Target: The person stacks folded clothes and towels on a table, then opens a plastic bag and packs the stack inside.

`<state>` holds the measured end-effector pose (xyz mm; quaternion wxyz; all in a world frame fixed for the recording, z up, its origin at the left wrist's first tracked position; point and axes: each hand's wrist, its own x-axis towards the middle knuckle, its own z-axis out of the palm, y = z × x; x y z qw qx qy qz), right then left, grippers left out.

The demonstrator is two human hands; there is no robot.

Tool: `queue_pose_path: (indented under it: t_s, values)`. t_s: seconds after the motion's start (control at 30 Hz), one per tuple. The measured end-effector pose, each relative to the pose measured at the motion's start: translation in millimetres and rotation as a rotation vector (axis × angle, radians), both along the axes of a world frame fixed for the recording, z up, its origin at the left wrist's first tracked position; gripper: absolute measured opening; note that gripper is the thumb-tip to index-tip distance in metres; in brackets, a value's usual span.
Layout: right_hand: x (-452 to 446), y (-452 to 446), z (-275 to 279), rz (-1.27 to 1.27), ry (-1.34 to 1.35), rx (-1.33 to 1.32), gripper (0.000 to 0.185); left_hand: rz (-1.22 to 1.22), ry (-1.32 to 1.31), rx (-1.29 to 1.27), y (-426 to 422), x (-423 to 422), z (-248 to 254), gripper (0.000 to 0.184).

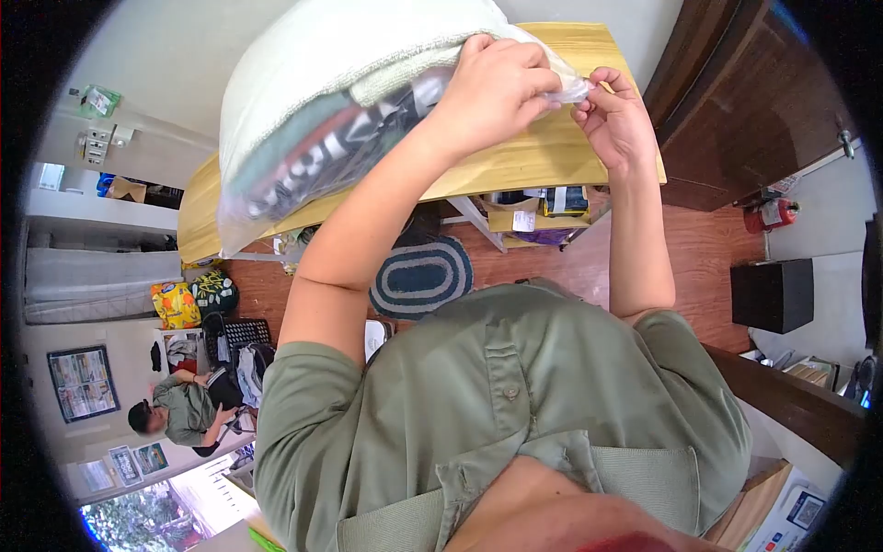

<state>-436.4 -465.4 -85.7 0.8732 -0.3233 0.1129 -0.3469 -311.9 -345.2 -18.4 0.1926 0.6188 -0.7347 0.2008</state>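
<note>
A large clear plastic bag (303, 175) of folded textiles, white, green, reddish and dark patterned, lies on the wooden table (441, 179). Its gathered end points right. My left hand (501, 90) is closed on the plastic near that end, back of the hand toward the camera. Close beside it, my right hand (618, 118) pinches the narrow twisted tip of the bag between thumb and fingers. The fingertips partly hide the tip.
Under the table is a shelf (538, 221) with boxes. An oval rug (421, 278) lies on the floor. A co-worker (189, 409) is at the left, near bags and clothes. At the right are a door (763, 110), a fire extinguisher (777, 214) and a black box (773, 294).
</note>
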Motion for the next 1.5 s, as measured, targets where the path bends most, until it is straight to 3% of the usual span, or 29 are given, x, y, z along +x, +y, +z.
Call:
queue_pose_path:
  t_s: [0.13, 0.27, 0.33, 0.37, 0.43, 0.47, 0.5, 0.57, 0.63, 0.7, 0.77, 0.8, 0.93, 1.0, 1.1, 1.17, 1.3, 1.37, 1.4, 1.47, 1.5]
  values:
    - [4, -3, -4, -0.049, 0.052, 0.015, 0.011, -0.157, 0.061, -0.039, 0, 4, 2, 0.015]
    - [5, -3, -3, -0.058, 0.056, -0.012, 0.014, -0.096, -0.061, 0.061, 4, -5, 12, 0.015]
    - [2, 7, 9, -0.308, 0.079, -0.437, 0.023, 0.003, -0.145, 0.247, 0, -7, 19, 0.029]
    - [-2, 7, 11, -0.330, -0.058, -0.598, 0.039, 0.013, -0.143, 0.244, -3, -5, 20, 0.029]
    - [-8, 25, 37, -0.195, -0.326, -0.624, 0.055, -0.146, -0.056, -0.024, -9, -1, 21, 0.019]
    - [-8, 18, 34, -0.082, -0.302, -0.770, 0.066, -0.126, -0.051, -0.025, -10, -4, 29, 0.019]
    - [-7, 17, 31, -0.057, -0.306, -0.767, 0.066, -0.039, 0.051, 0.178, -12, -6, 42, 0.023]
    - [0, 16, 26, -0.230, 0.071, -0.940, 0.061, 0.083, 0.162, 0.367, -16, -2, 39, 0.033]
    - [9, 15, 29, -0.180, 0.046, -0.746, 0.033, -0.148, 0.219, -0.182, -23, 11, 9, 0.024]
    - [13, 2, 22, -0.129, 0.210, -0.859, 0.016, -0.047, 0.230, -0.132, -9, 15, 4, 0.029]
    - [15, -3, 21, -0.240, 0.393, -0.996, 0.011, 0.108, -0.094, -0.620, 19, 9, -7, 0.036]
    - [15, -2, 24, -0.242, 0.371, -0.937, 0.014, 0.246, -0.194, -0.513, 38, 25, -27, 0.050]
    - [23, -11, 18, -0.301, 0.316, -0.849, 0.021, 0.827, -0.498, -0.509, 140, 110, -68, 0.078]
    - [28, -13, 13, -0.326, 0.358, -0.810, 0.021, 1.055, -0.420, -0.544, 188, 123, -62, 0.085]
    - [38, -14, 7, -0.352, 0.339, -0.763, 0.023, 1.035, -0.342, -0.764, 224, 145, -64, 0.088]
    - [41, -12, 6, -0.343, 0.317, -0.733, 0.023, 1.051, -0.077, -0.815, 237, 152, -73, 0.098]
    - [41, -15, 5, -0.363, 0.329, -0.744, 0.023, 1.226, 0.006, -0.629, 265, 165, -77, 0.088]
    - [41, -19, 5, -0.379, 0.349, -0.747, 0.023, 1.229, 0.136, -0.310, 278, 170, -72, 0.061]
    - [40, -20, 5, -0.394, 0.370, -0.743, 0.023, 1.228, 0.140, -0.298, 282, 170, -71, 0.061]
    - [39, -28, 8, -0.358, 0.380, -0.760, 0.024, 0.635, 0.725, -0.460, 287, 179, -64, 0.030]
    - [40, -30, 9, -0.380, 0.417, -0.759, 0.025, 0.618, 0.722, -0.454, 290, 183, -57, 0.030]
